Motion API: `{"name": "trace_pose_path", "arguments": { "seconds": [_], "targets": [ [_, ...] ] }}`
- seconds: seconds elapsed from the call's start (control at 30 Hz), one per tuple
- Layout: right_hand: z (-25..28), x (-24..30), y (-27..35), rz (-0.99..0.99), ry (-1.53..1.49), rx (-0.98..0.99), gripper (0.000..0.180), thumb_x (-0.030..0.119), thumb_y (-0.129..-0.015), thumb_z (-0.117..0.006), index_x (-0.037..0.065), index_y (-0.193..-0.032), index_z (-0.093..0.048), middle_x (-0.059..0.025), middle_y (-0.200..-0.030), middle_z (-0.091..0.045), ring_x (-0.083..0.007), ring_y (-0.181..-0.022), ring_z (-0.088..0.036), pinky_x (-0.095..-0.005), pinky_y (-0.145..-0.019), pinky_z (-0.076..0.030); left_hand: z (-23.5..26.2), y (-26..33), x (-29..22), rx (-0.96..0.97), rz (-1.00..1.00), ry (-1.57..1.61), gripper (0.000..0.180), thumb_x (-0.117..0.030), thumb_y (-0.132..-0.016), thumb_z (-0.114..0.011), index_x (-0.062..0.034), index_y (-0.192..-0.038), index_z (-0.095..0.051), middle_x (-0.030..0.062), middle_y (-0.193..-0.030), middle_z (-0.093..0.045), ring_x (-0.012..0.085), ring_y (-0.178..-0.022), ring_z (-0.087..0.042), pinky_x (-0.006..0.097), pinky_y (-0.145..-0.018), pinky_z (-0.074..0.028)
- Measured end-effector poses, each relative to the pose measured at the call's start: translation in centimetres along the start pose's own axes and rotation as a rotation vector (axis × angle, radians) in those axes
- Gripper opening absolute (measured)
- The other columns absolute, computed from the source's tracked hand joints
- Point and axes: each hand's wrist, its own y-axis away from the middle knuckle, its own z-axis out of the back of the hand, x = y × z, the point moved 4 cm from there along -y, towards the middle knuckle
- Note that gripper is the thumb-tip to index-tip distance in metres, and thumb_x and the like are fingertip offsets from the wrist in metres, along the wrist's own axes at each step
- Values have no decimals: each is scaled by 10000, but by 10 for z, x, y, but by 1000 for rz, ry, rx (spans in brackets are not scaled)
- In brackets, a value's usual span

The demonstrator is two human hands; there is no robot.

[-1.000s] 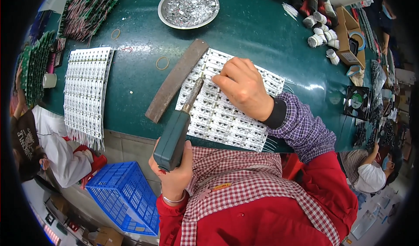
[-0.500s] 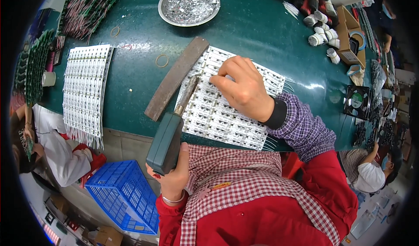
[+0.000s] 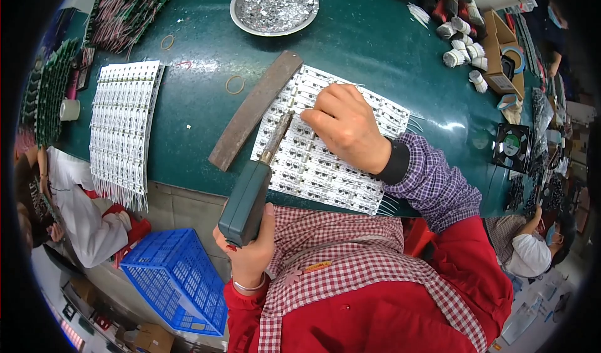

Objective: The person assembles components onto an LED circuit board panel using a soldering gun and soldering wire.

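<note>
A dark green soldering gun is gripped by its handle in my left hand. Its tip lies over a white circuit board panel, close to the fingertips of my right hand. That hand is closed in a pinch above the panel, and whatever sits between thumb and finger is hidden. Rows of small parts cover the panel, and thin white wires stick out past its right edge. Along its left edge lies a flat brown bar.
On the left of the green table is a stack of similar panels. A metal bowl of silvery bits stands at the back. Bundled wires, a cardboard box and a fan are at the right. A blue crate stands below left.
My left hand has shifted a little to the right with the soldering gun, bringing the tip nearer to my right fingertips. My right hand stays almost in place, still pinched over the panel.
</note>
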Motion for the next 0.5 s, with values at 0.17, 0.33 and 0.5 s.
{"name": "trace_pose_path", "arguments": {
  "seconds": [0.17,0.33,0.5],
  "targets": [
    [-1,-1,1,-22,-6,-1,209,-3,-702,-741,50,-888,-663,-56,-786,-538,-237,-792,-566,-361,-729,-439,1,-2,-3,37,1,19,209,-5,-784,-760,53,-963,-670,101,-862,-676,172,-678,-645,287,-590,-494],
    [-1,0,0,-25,-1,0,208,-4,-704,-747,51,-887,-664,-54,-786,-539,-232,-793,-564,-359,-723,-436,3,-2,-5,34,49,20,200,-13,-787,-763,49,-958,-683,105,-838,-687,168,-677,-656,287,-592,-501],
    [-1,-1,1,-23,3,6,209,-2,-710,-742,53,-892,-656,-54,-789,-537,-233,-790,-559,-358,-722,-435,5,12,10,-21,153,113,223,-19,-792,-766,54,-993,-702,114,-851,-713,167,-693,-673,284,-607,-514]
  ]
}}
